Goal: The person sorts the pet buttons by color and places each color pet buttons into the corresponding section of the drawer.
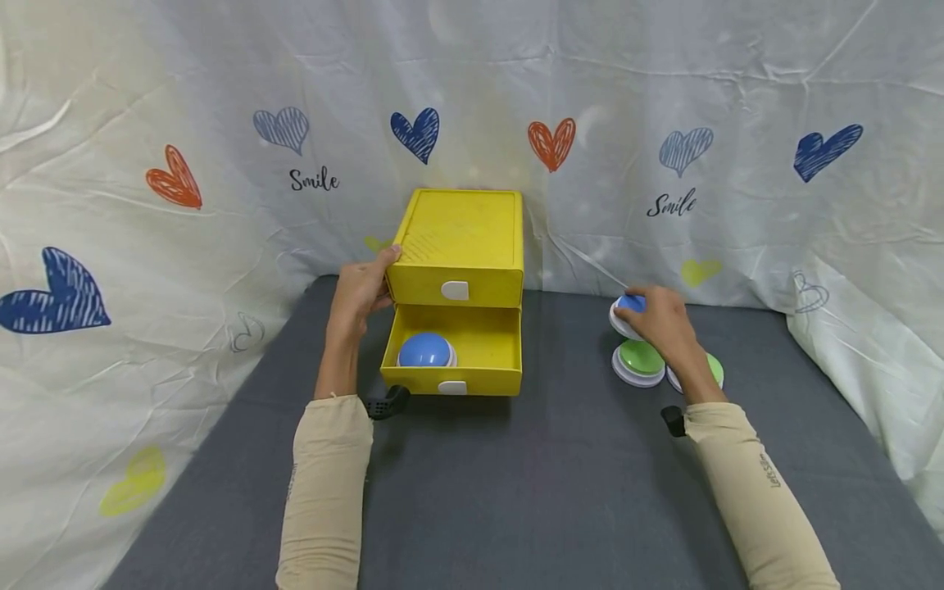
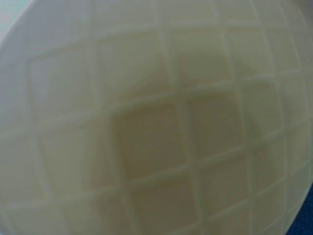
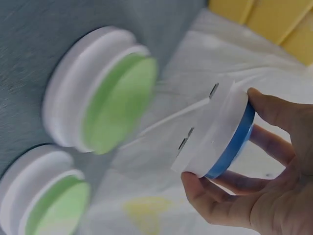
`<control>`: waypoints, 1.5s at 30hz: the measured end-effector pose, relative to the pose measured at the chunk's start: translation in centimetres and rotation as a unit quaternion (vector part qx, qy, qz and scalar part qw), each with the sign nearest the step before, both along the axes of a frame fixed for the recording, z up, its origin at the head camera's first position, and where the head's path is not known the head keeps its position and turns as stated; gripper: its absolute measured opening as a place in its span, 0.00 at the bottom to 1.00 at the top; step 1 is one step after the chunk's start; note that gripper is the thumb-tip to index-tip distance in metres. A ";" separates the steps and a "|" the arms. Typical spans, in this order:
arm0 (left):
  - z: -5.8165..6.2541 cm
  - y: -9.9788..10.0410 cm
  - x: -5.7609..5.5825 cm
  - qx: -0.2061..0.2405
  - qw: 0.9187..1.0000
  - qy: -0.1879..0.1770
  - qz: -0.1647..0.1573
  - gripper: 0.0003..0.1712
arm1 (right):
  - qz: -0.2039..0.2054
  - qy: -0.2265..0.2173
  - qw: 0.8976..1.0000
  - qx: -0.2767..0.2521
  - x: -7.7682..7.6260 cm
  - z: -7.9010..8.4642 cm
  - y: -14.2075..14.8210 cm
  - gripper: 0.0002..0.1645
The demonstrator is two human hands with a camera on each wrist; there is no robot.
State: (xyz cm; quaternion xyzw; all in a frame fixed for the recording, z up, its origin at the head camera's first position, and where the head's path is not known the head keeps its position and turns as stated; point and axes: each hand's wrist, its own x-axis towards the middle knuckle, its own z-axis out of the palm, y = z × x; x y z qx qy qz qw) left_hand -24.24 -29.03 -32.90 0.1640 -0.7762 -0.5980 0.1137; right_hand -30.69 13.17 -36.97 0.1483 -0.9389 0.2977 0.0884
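Observation:
My left hand (image 1: 359, 288) holds the front left corner of a yellow two-drawer box (image 1: 460, 225). Its lower drawer (image 1: 492, 381) is pulled out, with a blue domed push button (image 1: 424, 350) on a white base lying inside at the left. On the right, my right hand (image 1: 661, 321) grips another blue push button (image 3: 222, 132) by its rim, tilted and off the table in the right wrist view. Just below that hand are two green push buttons (image 1: 640, 360), one partly hidden behind the wrist. A pale gridded surface (image 2: 146, 137) fills the left wrist view.
Dark grey cloth (image 1: 553, 475) covers the table. A white curtain (image 1: 605, 82) printed with hearts hangs behind the box and along both sides. Both forearms wear beige sleeves (image 1: 324, 500), with black straps at the wrists.

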 end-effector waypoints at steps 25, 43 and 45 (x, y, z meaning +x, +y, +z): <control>0.2 0.2 0.0 -0.006 1.000 -0.023 -0.003 0.43 | 0.100 -0.005 0.995 0.012 8.1 7.3 -7.9 0.25; 0.2 0.2 0.0 0.001 1.000 -0.024 -0.008 0.43 | 0.176 0.027 0.984 0.011 10.3 6.5 -14.6 0.25; 0.2 0.2 0.0 -0.001 1.000 -0.022 -0.006 0.43 | 0.173 0.025 0.984 0.013 10.3 6.3 -15.0 0.26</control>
